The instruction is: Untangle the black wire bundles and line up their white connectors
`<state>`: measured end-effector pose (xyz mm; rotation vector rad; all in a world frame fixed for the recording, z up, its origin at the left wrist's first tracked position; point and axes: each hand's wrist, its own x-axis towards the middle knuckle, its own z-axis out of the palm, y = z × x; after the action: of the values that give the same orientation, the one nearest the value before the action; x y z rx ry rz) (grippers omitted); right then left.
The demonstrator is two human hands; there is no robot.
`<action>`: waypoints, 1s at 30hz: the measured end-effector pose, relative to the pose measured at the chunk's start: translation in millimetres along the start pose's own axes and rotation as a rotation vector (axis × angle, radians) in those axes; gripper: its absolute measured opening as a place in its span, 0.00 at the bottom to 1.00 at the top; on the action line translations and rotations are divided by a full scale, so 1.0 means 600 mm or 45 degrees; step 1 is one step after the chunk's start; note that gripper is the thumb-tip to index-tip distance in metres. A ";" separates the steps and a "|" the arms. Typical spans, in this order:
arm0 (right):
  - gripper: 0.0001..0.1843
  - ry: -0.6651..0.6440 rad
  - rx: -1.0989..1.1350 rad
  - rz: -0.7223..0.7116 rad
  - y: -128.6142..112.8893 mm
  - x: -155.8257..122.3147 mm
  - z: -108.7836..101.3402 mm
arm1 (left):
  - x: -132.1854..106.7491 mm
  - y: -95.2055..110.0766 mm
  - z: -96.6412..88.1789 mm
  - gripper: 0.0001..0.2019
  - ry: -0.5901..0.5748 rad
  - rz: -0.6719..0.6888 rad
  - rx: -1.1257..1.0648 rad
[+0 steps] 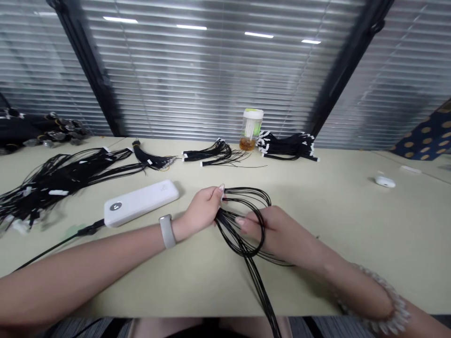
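Black wire bundle [243, 249] hanging over the bench [197, 291] near edge, left hand [200, 211] pinching its strands, right hand [271, 230] clasping the loops, both grips keeping them spread open, white power bank [141, 203] lying nearby.

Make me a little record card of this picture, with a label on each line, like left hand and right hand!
left hand: gripping thin black wires
right hand: holding the same wires
left wrist: pale watch
right wrist: clear beaded bracelet
beside the hands: white power bank with a black cable
farther along the desk: black wire bundles with white tags, clear jar with a green lid
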<state>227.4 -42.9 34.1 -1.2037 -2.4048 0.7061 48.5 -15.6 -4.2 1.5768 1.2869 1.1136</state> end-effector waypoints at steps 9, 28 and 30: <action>0.11 0.041 -0.013 -0.086 0.003 0.014 0.034 | -0.004 0.007 -0.001 0.20 -0.014 0.005 0.066; 0.18 -0.065 -0.043 -0.053 -0.005 0.017 0.033 | -0.001 0.008 0.001 0.20 0.002 0.116 0.241; 0.18 -0.058 -0.054 -0.054 -0.005 0.020 0.034 | 0.000 0.008 0.001 0.20 0.009 0.122 0.244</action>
<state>207.8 -40.3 20.3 -1.1617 -2.4871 0.6800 50.2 -16.6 0.0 1.7932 1.3691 1.0811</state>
